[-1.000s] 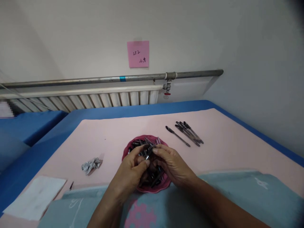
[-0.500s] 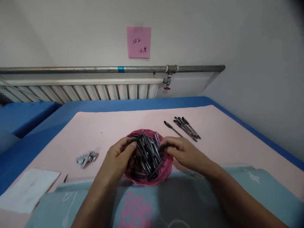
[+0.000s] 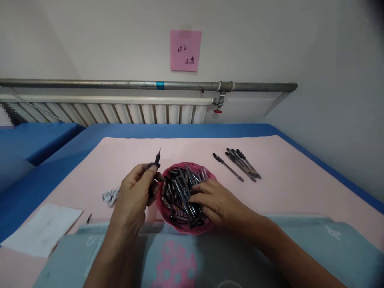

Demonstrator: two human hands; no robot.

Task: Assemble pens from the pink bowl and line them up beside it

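My left hand [image 3: 136, 190] is closed on a black pen piece [image 3: 157, 157], probably a grip section, with its thin metal tip pointing up. It is held just left of a pink basket [image 3: 160, 212]. The basket is heaped with pen parts: clear barrels [image 3: 181, 194], dark caps [image 3: 167, 188] and short black pieces. My right hand [image 3: 213, 200] reaches over the right side of the basket, its fingers apart and resting on the pile. Its thumb is hidden, and I see nothing gripped in it.
Several assembled-looking pens [image 3: 243, 164] lie side by side beyond my right hand, and a single pen [image 3: 228, 166] lies next to them. Crumpled foil-like paper [image 3: 110, 197], a white sheet [image 3: 42, 230] and a small dark piece [image 3: 89, 218] are on the left.
My left hand has drawn left out of the basket with the black pen piece. My right hand has moved left and down onto the pile. The view has shifted slightly.
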